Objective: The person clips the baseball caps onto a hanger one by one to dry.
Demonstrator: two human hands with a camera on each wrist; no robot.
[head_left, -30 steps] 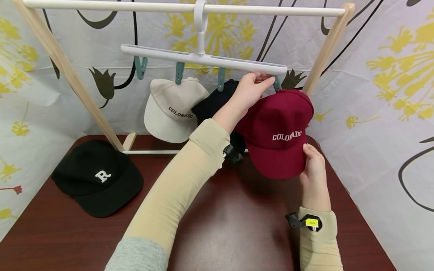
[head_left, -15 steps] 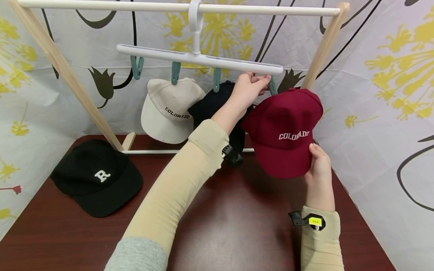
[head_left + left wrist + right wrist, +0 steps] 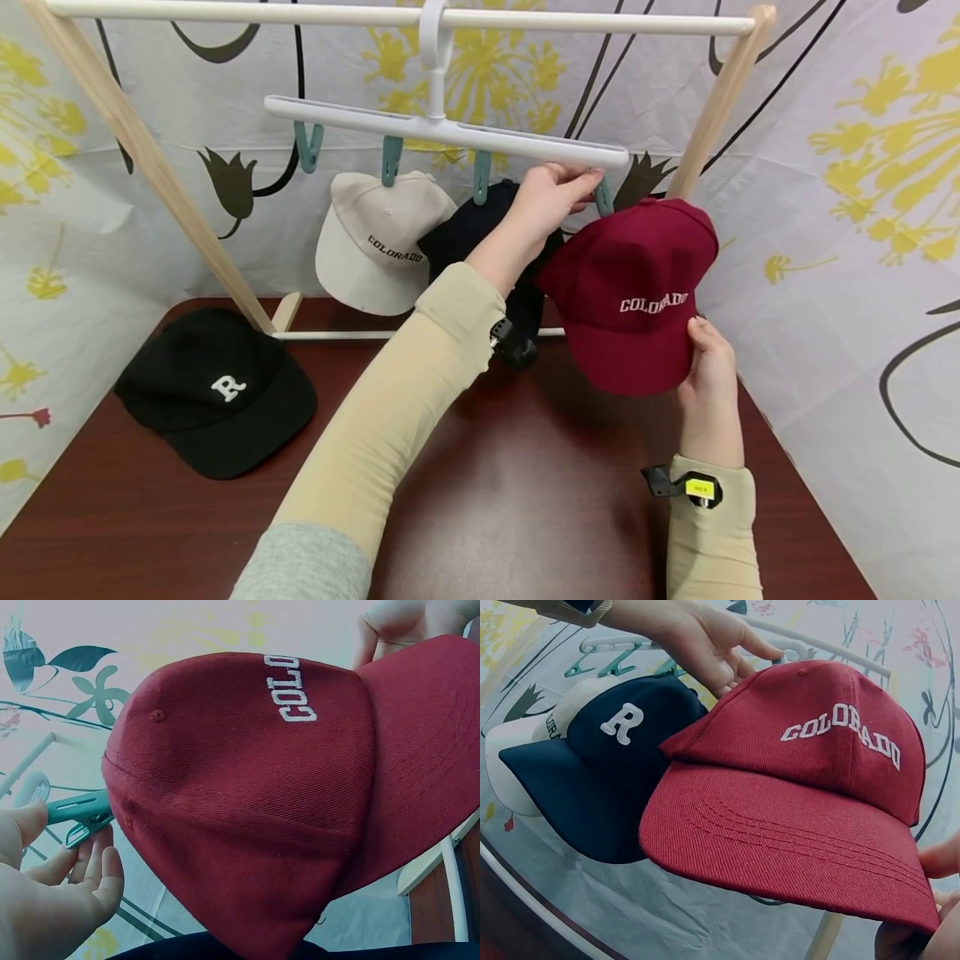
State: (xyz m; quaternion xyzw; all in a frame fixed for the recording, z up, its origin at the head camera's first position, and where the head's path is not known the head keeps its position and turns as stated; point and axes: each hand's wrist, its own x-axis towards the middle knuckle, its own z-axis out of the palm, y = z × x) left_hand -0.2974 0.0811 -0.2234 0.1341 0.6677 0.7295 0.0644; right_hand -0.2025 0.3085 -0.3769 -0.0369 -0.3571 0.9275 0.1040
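A dark red baseball cap (image 3: 633,258) lettered COLORADO is at the right end of a white clip hanger (image 3: 450,132). My left hand (image 3: 547,200) pinches the green clip (image 3: 79,808) there between thumb and fingers. In the left wrist view the clip's nose meets the crown's edge, and its tip is partly hidden. My right hand (image 3: 708,367) grips the side of the brim (image 3: 780,832), thumb on the upper face. Just left of it hangs a dark cap (image 3: 622,757) with a white R, partly covered by my left arm in the head view.
A cream cap (image 3: 382,242) hangs from another clip, and the leftmost clip (image 3: 308,148) holds nothing. The hanger hooks over the rail of a wooden rack (image 3: 150,167). A black cap (image 3: 217,392) with an R lies on the table (image 3: 480,500) at left. Patterned cloth (image 3: 862,292) stands behind.
The red cap and my right hand have shifted a little to the right. The hanger has moved slightly left, my left hand staying at its right-end clip.
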